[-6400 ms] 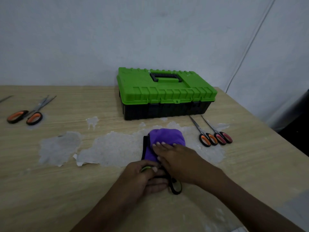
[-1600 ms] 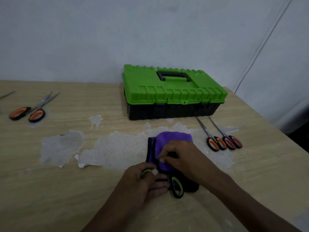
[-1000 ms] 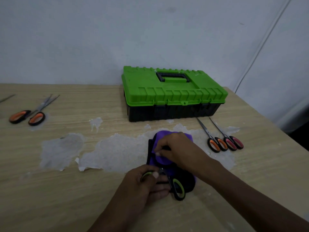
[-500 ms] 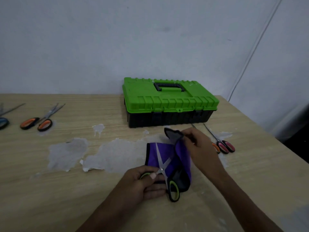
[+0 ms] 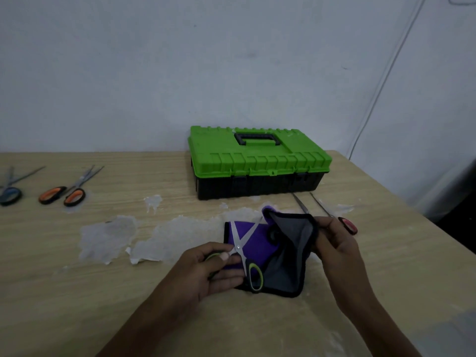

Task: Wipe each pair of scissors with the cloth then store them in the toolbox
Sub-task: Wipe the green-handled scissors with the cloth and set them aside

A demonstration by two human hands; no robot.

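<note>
Scissors (image 5: 240, 244) are lying opened in an X on the purple cloth (image 5: 253, 243) at near centre of the desk (image 5: 77, 292), pinned flat so both blades are exposed for wiping. Left hand (image 5: 206, 269) is laid palm-down, fingers (image 5: 226, 256) curled shut on the left handle loop, thumb near the pivot. Right hand (image 5: 334, 243) is raised just right of the cloth, wrist angled in, fingers pinched on the cloth's dark edge, which is lifted and folded back, probably to be brought over the blades again. Toolbox (image 5: 258, 161) is set far centre, lid closed. Other scissors are waiting: 2 far left (image 5: 63, 190), a red-handled pair (image 5: 346, 224) partly hidden behind the right hand.
</note>
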